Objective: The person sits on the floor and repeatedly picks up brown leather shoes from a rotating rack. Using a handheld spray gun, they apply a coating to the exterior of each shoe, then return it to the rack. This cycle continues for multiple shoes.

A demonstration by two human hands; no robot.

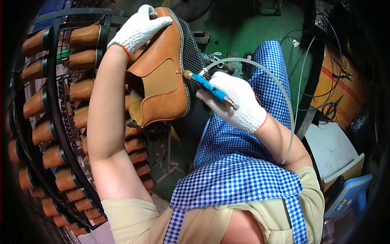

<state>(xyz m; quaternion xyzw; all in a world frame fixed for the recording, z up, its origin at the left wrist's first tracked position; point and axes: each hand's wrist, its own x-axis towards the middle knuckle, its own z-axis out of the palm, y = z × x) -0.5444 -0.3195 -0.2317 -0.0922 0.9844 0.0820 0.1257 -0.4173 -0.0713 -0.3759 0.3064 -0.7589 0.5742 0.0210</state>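
A tan ankle boot (162, 49) with a beige elastic side panel and a dark, treaded sole (190, 46) hangs tilted in front of me. My left hand (140, 30), in a white knit glove, grips it at the toe end, with the thumb lying across the upper. In my gloved right hand (239, 101) is a blue pen-shaped air tool (209, 88) with metal ends. The tool's tip meets the boot's side near the welt, below the elastic panel; whether it presses there I cannot tell. A clear hose (260, 67) curves from the tool over my right forearm.
Rows of similar brown boots (55, 156) fill a dark metal rack on the left. At right are an orange-brown carton (337, 93), pliers (344, 74), scissors (333, 106), a pale board (327, 142) and a blue plastic object (351, 195). The floor (231, 24) is green.
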